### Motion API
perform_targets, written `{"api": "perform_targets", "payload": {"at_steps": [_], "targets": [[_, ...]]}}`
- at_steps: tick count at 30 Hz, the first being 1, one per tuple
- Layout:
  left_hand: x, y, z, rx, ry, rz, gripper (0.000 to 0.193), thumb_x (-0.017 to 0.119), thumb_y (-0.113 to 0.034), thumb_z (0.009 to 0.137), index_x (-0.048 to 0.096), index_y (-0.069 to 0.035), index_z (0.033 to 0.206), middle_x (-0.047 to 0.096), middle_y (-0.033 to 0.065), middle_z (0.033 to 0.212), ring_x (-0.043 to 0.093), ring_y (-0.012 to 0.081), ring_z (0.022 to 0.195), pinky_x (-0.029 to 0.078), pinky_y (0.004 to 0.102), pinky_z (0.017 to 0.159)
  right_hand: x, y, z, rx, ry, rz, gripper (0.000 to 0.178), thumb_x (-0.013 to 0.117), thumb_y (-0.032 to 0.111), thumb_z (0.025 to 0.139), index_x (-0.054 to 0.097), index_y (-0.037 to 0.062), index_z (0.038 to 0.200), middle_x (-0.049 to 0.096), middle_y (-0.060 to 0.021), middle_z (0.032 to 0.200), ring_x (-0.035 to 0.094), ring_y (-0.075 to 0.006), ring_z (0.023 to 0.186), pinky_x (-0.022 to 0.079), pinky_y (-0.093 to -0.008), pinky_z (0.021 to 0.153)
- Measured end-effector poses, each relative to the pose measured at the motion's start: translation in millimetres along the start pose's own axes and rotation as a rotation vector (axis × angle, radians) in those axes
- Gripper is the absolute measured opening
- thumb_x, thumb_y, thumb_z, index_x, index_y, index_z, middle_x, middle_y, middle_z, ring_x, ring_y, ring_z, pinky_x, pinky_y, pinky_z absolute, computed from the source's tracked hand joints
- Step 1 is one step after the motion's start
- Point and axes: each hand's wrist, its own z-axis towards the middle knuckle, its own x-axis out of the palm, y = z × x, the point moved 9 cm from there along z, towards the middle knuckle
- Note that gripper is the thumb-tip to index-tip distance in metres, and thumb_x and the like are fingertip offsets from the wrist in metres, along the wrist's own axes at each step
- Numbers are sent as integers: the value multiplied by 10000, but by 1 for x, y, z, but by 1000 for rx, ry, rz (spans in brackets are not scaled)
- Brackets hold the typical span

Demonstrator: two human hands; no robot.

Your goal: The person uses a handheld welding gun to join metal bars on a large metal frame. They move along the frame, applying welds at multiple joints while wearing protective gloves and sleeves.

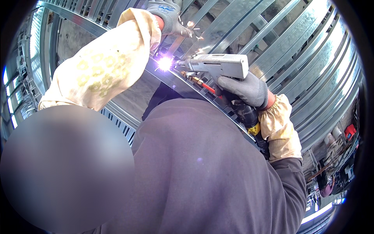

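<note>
Dark jacket (202, 156) near rail edge (180, 88); right grip (246, 89) on torch (220, 65); slats (307, 29) gapped.

1. Gripping a boxy silver-grey metal welding gun (223, 64) in the grey-knit-gloved right hand (246, 89).
2. Showing a white-violet arc (165, 63) at the gun's tip.
3. Holding the grey-knit-gloved left hand (166, 16) above and left of the gun, near pale sparks (193, 29).
4. Running a thin orange-red hose (209, 89) below the gun.
5. Lined above the gun with long galvanised steel slats (298, 33).
</note>
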Motion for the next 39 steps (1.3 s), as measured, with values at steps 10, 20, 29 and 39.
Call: {"api": "perform_targets", "payload": {"at_steps": [10,20,29,39], "targets": [[-2,2,-7,-51,69,45,1557,753,-845,591,22,78,1612,50,353,1670,1,518,1559,22,592,1262,2,3,-5,-41,11,-50,472,688,316,991,611,-7,1327,725,-38,972,638,-44,716,516,-206,592],[-13,0,-12,-19,40,58,1509,773,-821,588,74,7,1637,90,352,1664,64,532,1549,76,596,1257,-7,48,-123,-222,-480,114,485,670,278,978,574,-43,1329,710,-141,984,653,-143,700,535,-274,590],[3,-4,8,-51,-12,137,1497,723,-862,643,-31,-49,1649,23,299,1693,-31,482,1570,12,567,1266,9,43,-296,-740,-1207,82,449,568,314,1028,595,-107,1184,690,-232,967,614,-158,621,476,-269,519],[-8,-9,11,0,-35,190,1421,677,-853,715,42,31,1629,93,332,1671,87,487,1562,121,520,1276,130,-49,-424,-812,-1700,173,570,471,446,1074,604,-98,1180,645,-116,785,565,-123,587,441,-229,494]]}}
